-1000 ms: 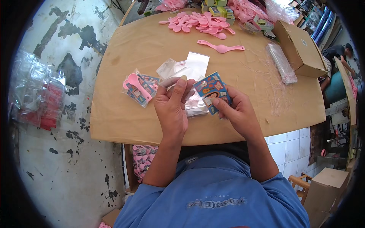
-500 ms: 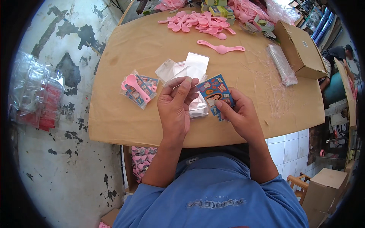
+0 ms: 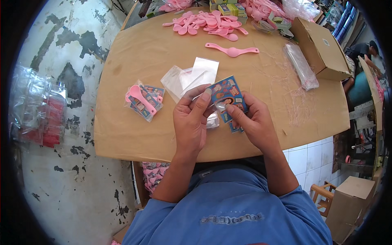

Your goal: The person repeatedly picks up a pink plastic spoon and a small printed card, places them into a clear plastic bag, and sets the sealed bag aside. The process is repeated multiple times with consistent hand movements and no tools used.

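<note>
My right hand (image 3: pixel 258 122) grips a blue printed card (image 3: pixel 229 87) above the table, thumb on its face. My left hand (image 3: pixel 191 120) is closed in a pinch at the card's left edge, holding a thin clear plastic bag (image 3: pixel 221 107) that shows mostly as a glint over the card's lower corner. More blue cards (image 3: pixel 235 127) lie below my right hand. Behind my left hand is a loose pile of clear bags (image 3: pixel 204 69). To the left lie packed bags with blue cards and a pink spoon (image 3: pixel 141 98) on top.
A heap of pink spoons (image 3: pixel 200 22) is at the table's far side, with a double-ended pink spoon (image 3: pixel 232 51) nearer. At the right are a clear bag bundle (image 3: pixel 301 67) and a cardboard box (image 3: pixel 320 49). Another person (image 3: pixel 363 53) is at far right.
My left hand has moved right with the clear bag, from apart to touching the card's edge. The card in my right hand has shifted slightly left and up.
</note>
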